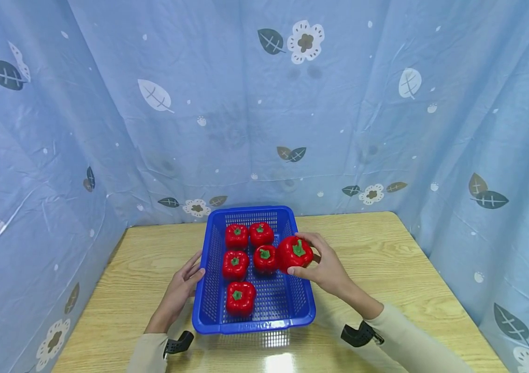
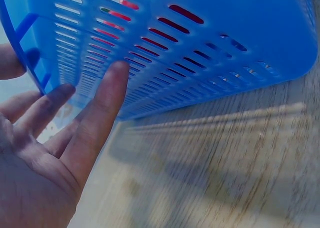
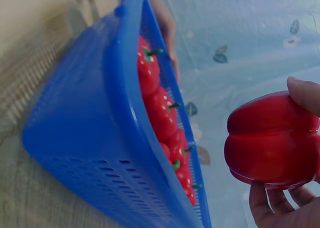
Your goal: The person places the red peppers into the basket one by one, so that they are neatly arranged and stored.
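Observation:
A blue plastic basket (image 1: 202, 305) stands on the table with several red bell peppers (image 1: 240, 299) in it, their green stems upward. My left hand (image 1: 182, 286) holds the basket's left side. Its thumb lies at the rim, and in the left wrist view the fingers (image 2: 113, 85) extend along the slotted outer wall. Above the basket's right side, my right hand (image 1: 331, 267) grips another red bell pepper (image 1: 292, 254) between thumb and fingers. The right wrist view shows this bell pepper (image 3: 272, 140) raised beyond the rim, partly covered by the hand.
The light wooden table (image 1: 376, 264) extends on both sides of the basket. Behind it and at the sides hangs a blue curtain (image 1: 227, 129) with leaf and flower prints. Black wrist mounts (image 1: 357, 335) stick out from both sleeves.

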The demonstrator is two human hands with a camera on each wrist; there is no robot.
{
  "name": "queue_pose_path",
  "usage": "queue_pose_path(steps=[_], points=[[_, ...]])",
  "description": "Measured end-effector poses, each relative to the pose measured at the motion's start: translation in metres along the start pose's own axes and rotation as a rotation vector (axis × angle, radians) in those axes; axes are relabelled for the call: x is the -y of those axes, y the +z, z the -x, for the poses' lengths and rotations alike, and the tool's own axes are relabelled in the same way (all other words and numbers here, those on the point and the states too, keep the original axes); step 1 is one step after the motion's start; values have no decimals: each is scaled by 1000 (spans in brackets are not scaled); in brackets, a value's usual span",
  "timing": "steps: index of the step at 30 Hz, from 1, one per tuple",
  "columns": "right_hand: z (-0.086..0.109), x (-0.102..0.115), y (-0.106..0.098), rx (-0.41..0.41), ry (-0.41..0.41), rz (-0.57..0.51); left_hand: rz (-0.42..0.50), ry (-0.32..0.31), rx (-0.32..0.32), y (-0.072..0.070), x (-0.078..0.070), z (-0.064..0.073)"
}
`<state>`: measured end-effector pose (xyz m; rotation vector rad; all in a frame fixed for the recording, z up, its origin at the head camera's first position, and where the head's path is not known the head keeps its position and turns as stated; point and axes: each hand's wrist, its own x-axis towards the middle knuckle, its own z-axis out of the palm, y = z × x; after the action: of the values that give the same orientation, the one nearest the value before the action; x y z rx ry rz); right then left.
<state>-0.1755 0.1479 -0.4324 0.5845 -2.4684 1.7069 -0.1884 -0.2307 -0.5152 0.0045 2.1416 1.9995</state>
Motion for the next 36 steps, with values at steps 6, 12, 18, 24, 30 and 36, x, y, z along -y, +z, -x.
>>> queue_pose_path(steps=[6, 12, 18, 24, 30, 36], points=[[3, 1, 9, 40, 23, 49, -14, -10, -9, 1, -1, 0], [4, -1, 17, 85, 50, 73, -7, -4, -9, 0, -1, -1], [6, -5, 25, 114, 48, 144, -8, 7, -9, 0, 0, -1], [6, -9, 31, 154, 37, 228, -30, -8, -21, 0, -1, 0], [4, -9, 37, 211, 49, 282, -29, -13, -24, 0, -1, 0], [3, -9, 41, 259, 56, 325, -19, -11, -12, -1, -1, 0]])
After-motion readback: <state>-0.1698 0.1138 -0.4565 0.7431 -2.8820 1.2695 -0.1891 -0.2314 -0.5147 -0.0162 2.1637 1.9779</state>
